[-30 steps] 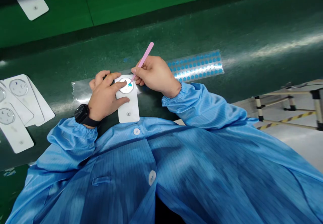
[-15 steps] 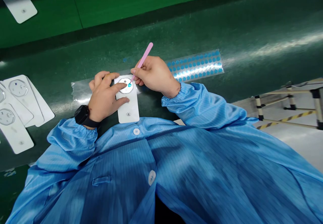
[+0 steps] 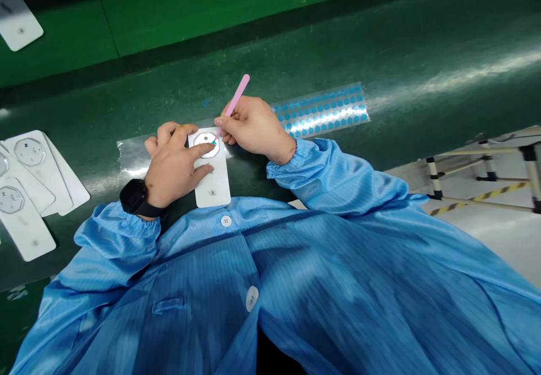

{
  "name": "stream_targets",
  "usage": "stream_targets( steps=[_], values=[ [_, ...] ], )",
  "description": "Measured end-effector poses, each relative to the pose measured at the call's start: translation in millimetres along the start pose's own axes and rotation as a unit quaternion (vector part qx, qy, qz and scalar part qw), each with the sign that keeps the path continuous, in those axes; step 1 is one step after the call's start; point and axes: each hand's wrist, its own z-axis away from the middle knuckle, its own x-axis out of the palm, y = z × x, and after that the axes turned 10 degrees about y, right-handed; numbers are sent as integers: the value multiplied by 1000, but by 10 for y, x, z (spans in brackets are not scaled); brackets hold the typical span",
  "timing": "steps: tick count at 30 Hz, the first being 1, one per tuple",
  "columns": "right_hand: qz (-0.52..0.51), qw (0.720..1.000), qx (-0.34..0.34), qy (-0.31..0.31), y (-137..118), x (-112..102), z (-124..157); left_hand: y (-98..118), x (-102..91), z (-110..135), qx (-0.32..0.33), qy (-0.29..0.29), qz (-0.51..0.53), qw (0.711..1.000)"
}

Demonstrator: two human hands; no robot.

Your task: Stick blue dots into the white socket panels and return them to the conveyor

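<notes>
- The left hand (image 3: 173,164) lies spread, its fingers (image 3: 198,150) apart and pressing the white card (image 3: 213,186) down, one fingertip just beside the round window (image 3: 206,144).
- The right hand (image 3: 253,127) pinches pink tweezers (image 3: 234,102) between thumb and forefinger.
- Just past the left fingertip, the tweezer tips touch a tiny blue dot (image 3: 214,142) on the window; whether they grip it is too small to tell.
- Slack left-hand pressure could let the card slip, knocking the dot off-centre.
- Loose tweezer tips could drop the dot or let it stick to a fingertip.
- Left of the left hand lies a stack of white cards (image 3: 29,178); right of the tweezers, a sheet of blue dots (image 3: 321,110).
</notes>
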Motion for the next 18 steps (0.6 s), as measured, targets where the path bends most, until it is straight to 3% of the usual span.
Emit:
stream_targets(
  steps=[13,18],
  values=[
    [-25,998,64,7,-104,-23,30,46,-35,4,-12,-8,2,1000],
    [-38,998,24,43,-100,-44,102,56,-27,10,-7,-1,0,1000]
  ],
)
